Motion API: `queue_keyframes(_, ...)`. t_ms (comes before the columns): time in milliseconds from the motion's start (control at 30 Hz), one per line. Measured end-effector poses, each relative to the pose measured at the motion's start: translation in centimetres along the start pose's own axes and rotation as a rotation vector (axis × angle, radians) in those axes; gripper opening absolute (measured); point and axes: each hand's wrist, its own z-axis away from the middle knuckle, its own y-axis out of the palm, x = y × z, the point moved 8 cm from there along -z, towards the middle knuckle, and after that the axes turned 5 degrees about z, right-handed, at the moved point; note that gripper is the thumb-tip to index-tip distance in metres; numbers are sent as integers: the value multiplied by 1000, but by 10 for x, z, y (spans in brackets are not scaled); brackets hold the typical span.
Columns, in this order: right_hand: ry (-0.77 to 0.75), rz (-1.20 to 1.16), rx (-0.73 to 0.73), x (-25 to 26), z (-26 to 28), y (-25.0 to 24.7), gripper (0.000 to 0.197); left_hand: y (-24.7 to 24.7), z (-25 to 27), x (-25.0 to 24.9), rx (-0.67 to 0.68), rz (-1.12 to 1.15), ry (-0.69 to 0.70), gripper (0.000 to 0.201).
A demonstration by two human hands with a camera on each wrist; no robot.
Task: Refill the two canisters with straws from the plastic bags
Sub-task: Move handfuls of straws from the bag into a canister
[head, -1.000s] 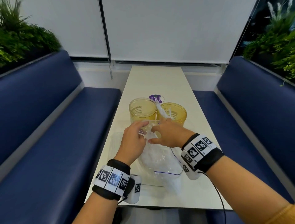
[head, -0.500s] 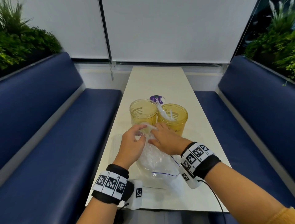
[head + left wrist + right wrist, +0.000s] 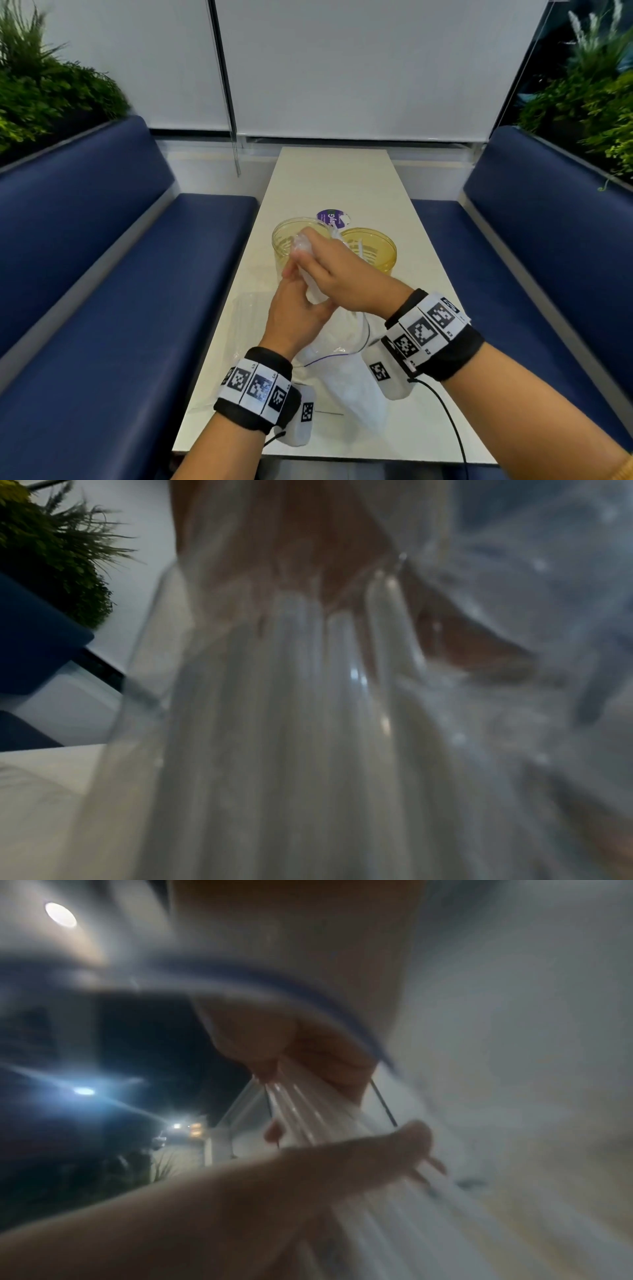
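Right hand (image 3: 337,274) now gripping one straw bundle (image 3: 303,245), lifted since a moment ago from the plastic bag (image 3: 342,370) toward the left canister (image 3: 284,240); left hand (image 3: 296,317) probably steadying, grip unclear. Two canisters, right canister (image 3: 376,253) far-right; second bag (image 3: 246,318) left

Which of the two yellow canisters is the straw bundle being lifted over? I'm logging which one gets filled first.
The left canister: the right hand holds the straw bundle with its tip over that rim. The right canister sits beside it, clear of the bundle.
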Motion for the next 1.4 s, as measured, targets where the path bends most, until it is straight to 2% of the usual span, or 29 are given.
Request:
queue_keyframes(67, -17, -105, -92, 7, 0, -6, 22, 1, -2, -3, -7, 31, -12, 73)
queue_keyframes(133, -22, -209, -180, 7, -1, -10, 17, 3, -3, -2, -8, 51, -23, 63)
queue_keyframes(267, 68, -288, -324, -1, -1, -8, 23, 10, -9, -13, -3, -87, 8, 25)
queue_keyframes(367, 82, -275, -455, 6, -4, -16, 24, 11, -9, -17, 7, -176, -40, 5)
queue_keyframes(467, 55, -395, -542, 19, -14, -37, 31, 12, -5, -7, 4, -130, -73, 22)
queue_keyframes(533, 1, -486, -558, 32, -22, -60, 34, 10, -1, -2, -9, -69, -104, 19)
queue_keyframes(667, -123, -592, -652, 56, -26, -128, 34, 5, 4, 15, 10, -134, -168, 13)
queue_keyframes(800, -194, -557, -842, 42, -22, -187, 34, -3, 6, 24, -25, -147, -178, 12)
queue_keyframes(900, -174, -483, -909, 3, -29, -196, 25, -13, 5, 20, -83, -135, -141, 17)
queue_keyframes(1000, -30, -372, -877, -54, -40, -171, 24, -21, 5, 13, -79, -118, -126, 30)
queue_keyframes(1167, 224, -292, -714, -144, -45, -110, 32, -24, 9, -4, 136, -317, -78, 53)
queue_keyframes(1233, 306, -288, -634, -173, -44, -88, 28, -25, 10, -10, 192, -387, -58, 59)
queue_keyframes(1333, 423, -269, -484, -202, -41, -63, 25, -27, 8, -15, 194, -316, -24, 51)
queue_keyframes(1400, 499, -183, -368, -214, -36, -54, 29, -34, 6, -17, 111, -283, -27, 37)
